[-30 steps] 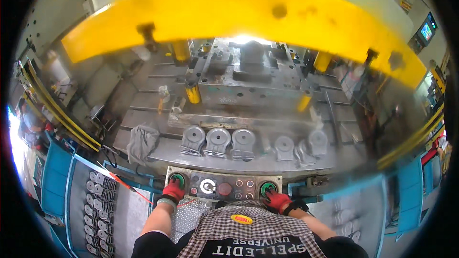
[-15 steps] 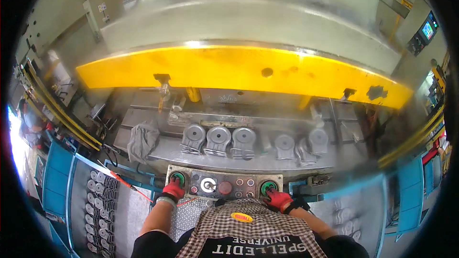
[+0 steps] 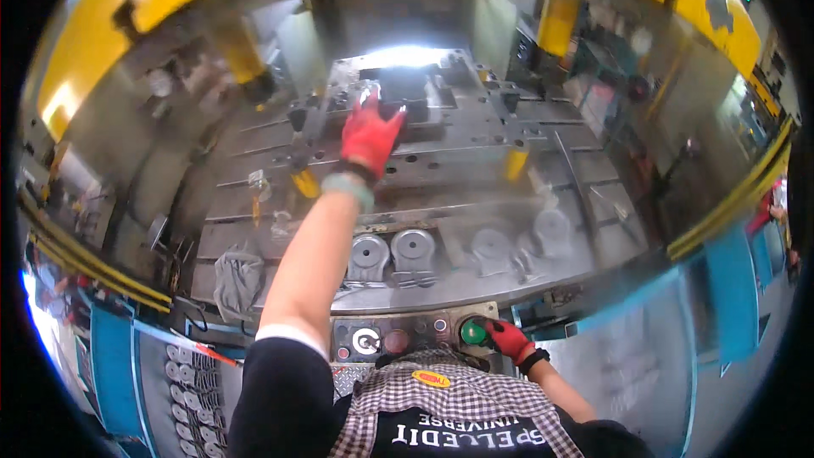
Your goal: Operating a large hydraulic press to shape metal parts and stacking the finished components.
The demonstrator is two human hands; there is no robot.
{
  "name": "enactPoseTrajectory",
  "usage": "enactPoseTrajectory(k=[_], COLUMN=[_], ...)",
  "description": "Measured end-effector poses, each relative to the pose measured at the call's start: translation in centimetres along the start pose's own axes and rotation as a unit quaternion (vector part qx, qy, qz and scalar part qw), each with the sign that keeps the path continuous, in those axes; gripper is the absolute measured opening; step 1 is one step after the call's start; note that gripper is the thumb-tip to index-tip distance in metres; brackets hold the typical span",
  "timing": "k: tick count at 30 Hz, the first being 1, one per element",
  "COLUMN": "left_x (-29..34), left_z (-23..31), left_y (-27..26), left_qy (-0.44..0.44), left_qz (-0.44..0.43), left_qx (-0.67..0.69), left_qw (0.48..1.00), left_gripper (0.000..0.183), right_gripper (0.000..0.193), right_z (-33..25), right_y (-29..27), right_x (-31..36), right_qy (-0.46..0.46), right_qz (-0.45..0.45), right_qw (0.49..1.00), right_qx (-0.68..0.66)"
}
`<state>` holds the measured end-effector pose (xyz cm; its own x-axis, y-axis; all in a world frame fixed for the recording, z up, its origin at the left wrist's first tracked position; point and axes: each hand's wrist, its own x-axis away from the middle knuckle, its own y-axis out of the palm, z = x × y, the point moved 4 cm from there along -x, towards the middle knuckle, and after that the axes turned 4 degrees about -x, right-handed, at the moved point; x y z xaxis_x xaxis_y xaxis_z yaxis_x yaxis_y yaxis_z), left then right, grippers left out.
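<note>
My left hand (image 3: 370, 131), in a red glove, is stretched far forward over the steel die (image 3: 449, 146) inside a large press. Its fingers are spread, somewhat blurred, and I see nothing held in them. Closer in, my right hand (image 3: 510, 341), also red-gloved, rests at the control panel (image 3: 342, 327), its extended fingers at the edge of a round green button (image 3: 473, 332). Between panel and die, stacked stamped metal parts (image 3: 413, 248) with round ends stand on the steel ledge, partly hidden by my left forearm.
More stamped parts (image 3: 492, 248) lie on the ledge's right side, and a grey cloth (image 3: 238, 280) at its left. Overhead spans the yellow press beam (image 3: 114, 30). Yellow posts (image 3: 516, 164) rise near the die. Rows of parts (image 3: 182, 394) fill a blue-framed bin at lower left.
My left hand has left the panel and reached forward into the press. The yellow beam appears higher, exposing the die. My right hand has shifted slightly right, uncovering more of the green button.
</note>
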<state>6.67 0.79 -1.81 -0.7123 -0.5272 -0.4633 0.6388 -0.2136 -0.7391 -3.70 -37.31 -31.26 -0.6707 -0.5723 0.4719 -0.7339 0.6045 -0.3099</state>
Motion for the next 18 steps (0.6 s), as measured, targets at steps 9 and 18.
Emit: enactPoseTrajectory(k=[9,18], left_x=[-7.8,-10.5], left_z=[2.0,-3.9], left_y=[8.2,1.4], left_qy=[-0.137,0.095], left_qz=[-0.103,-0.103], left_qx=[-0.208,0.261], left_qw=[0.963,0.955], left_gripper=[0.103,0.036], right_gripper=[0.04,0.058], right_z=[-3.1,-1.8], right_y=[-2.7,-4.2], right_x=[0.2,-10.3], right_qy=[-0.173,-0.246], right_qz=[0.141,0.111], right_qw=[0.938,0.914], right_qx=[-0.266,-0.303])
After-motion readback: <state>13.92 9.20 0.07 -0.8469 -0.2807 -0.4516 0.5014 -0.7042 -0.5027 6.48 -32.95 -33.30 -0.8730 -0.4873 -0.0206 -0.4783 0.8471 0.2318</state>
